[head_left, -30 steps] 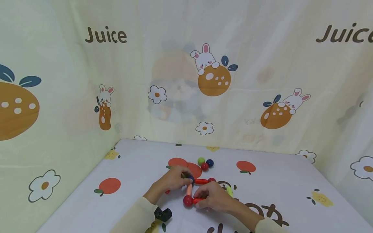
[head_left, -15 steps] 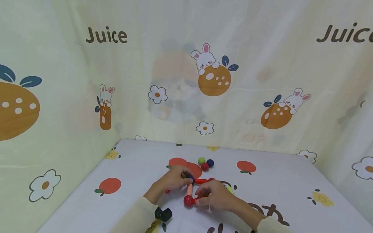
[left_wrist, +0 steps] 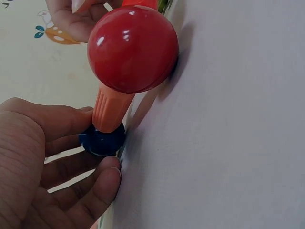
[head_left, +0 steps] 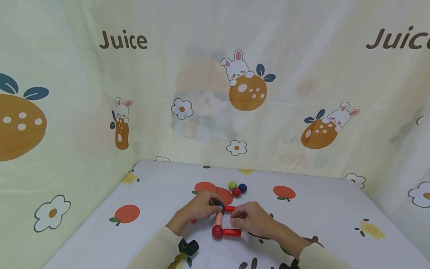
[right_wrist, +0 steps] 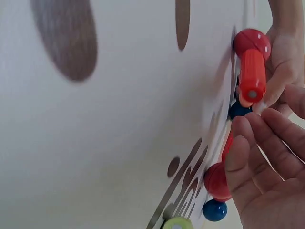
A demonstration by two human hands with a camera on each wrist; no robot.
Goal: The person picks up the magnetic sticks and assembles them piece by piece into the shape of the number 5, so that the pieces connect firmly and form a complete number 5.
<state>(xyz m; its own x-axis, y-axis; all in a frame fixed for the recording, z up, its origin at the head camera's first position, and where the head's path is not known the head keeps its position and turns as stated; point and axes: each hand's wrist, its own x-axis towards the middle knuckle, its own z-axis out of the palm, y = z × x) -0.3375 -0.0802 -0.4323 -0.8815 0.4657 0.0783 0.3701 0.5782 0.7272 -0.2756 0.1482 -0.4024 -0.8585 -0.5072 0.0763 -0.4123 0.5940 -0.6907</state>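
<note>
In the head view, my left hand [head_left: 201,206] pinches a blue ball [head_left: 220,207] at the corner of a toy ball-and-rod frame. From that ball, an orange rod [head_left: 218,219] runs to a glossy red ball [head_left: 217,232], and a red rod [head_left: 230,209] extends to the right. A second red rod [head_left: 232,232] sticks out from the near red ball, its free end showing in the right wrist view. My right hand [head_left: 255,218] hovers between and beside the two red rods, holding nothing, fingers loosely bent. It partly hides another red ball [right_wrist: 217,181].
Behind the hands a green ball [head_left: 232,186], a blue ball [head_left: 242,188] and a red ball [head_left: 236,192] lie clustered. The right wrist view also shows a blue ball [right_wrist: 215,210] and a light-green piece [right_wrist: 177,223]. A printed cloth wall [head_left: 201,134] stands behind the table.
My right hand has let go of the near red rod and moved up and right, leaving that rod exposed. It now covers the far red ball. My left hand stays on the blue ball.
</note>
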